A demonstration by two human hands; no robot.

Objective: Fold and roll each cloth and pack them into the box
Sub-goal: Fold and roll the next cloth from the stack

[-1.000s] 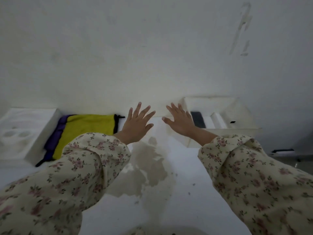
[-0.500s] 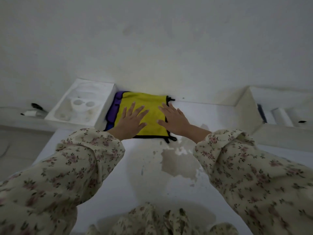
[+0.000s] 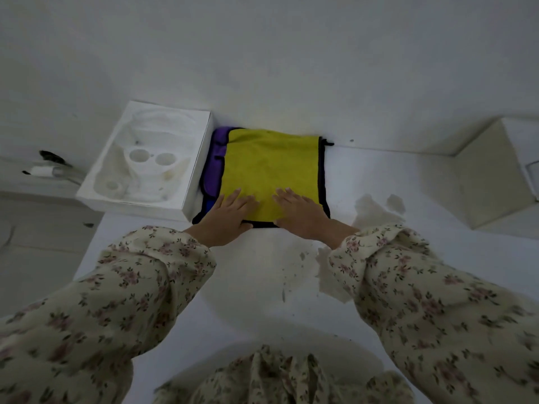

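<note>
yellow cloth (image 3: 271, 166): matt, fuzzy | tray (image 3: 201, 158): white moulded foam | table (image 3: 248, 275): matt, peeling

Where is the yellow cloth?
Head view, centre: yellow cloth lies atop the purple cloth, right of the white tray, left hand and right hand on its near edge.

cream floral long sleeves (image 3: 151, 287) with gathered cuffs.

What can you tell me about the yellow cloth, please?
The yellow cloth is soft-looking towelling with dark trim and a small loop at its far right corner. It lies flat on a purple cloth that peeks out at its left, on the white table by the wall. The left hand and right hand rest flat on its near edge.
</note>
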